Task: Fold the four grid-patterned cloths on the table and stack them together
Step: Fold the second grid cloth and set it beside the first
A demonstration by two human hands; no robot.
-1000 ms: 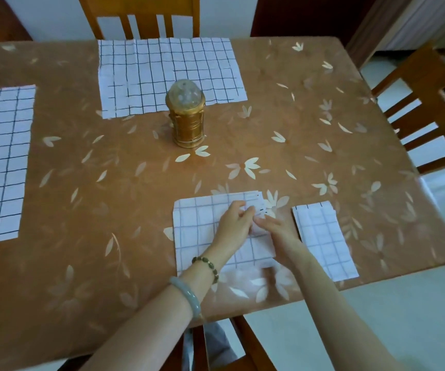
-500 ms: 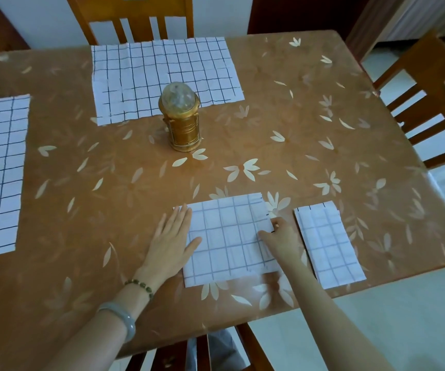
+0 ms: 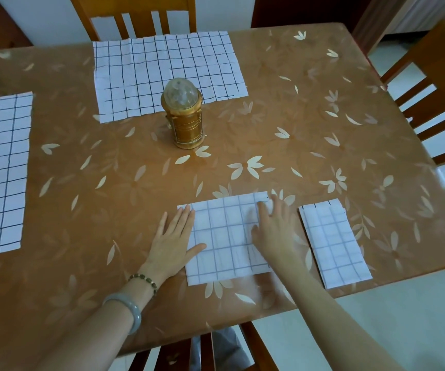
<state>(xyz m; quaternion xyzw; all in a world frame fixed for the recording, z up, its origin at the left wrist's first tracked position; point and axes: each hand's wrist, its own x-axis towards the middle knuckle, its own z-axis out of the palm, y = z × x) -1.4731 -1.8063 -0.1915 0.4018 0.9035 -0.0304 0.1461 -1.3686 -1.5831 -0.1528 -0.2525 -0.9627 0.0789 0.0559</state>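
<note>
A half-folded white grid cloth (image 3: 224, 236) lies near the table's front edge. My left hand (image 3: 174, 241) rests flat on its left edge, fingers spread. My right hand (image 3: 275, 231) lies flat on its right side, fingers apart, slightly blurred. Just to the right sits a smaller folded grid cloth (image 3: 333, 241), untouched. An unfolded grid cloth (image 3: 141, 70) is spread at the far edge. Another unfolded grid cloth (image 3: 0, 170) lies at the left, partly cut off by the frame.
A gold lantern with a clear dome (image 3: 185, 116) stands in the middle of the brown leaf-patterned table (image 3: 296, 116), overlapping the far cloth's front edge. Wooden chairs stand at the far side (image 3: 135, 14), right side (image 3: 435, 84) and near edge (image 3: 208, 349).
My hands let go of the cloth's far right corner and flattened: the left went to the left edge, then the right moved from the right edge onto the cloth.
</note>
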